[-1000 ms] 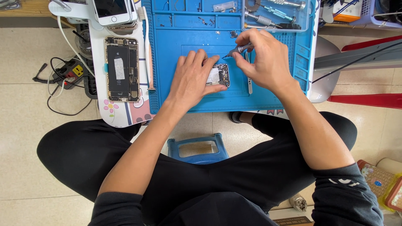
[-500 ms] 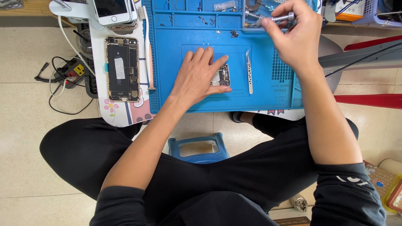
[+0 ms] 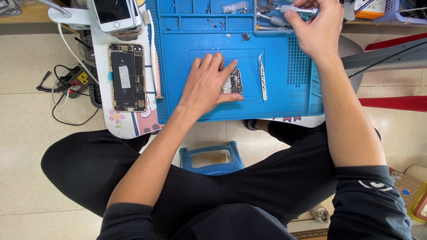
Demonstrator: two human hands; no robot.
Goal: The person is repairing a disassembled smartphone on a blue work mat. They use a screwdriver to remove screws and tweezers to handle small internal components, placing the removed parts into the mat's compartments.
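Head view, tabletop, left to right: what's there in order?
Opened phone → left hand → small circuit board → tweezers → right hand gripping a silver screwdriver.

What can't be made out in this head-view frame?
- Small circuit board: mostly covered by the left hand.
- Silver screwdriver: tip too small to tell; handle partly covered by the right hand.
- White phone: cut off by the top edge.
- Loose screws in the mat's tray: too small to count.
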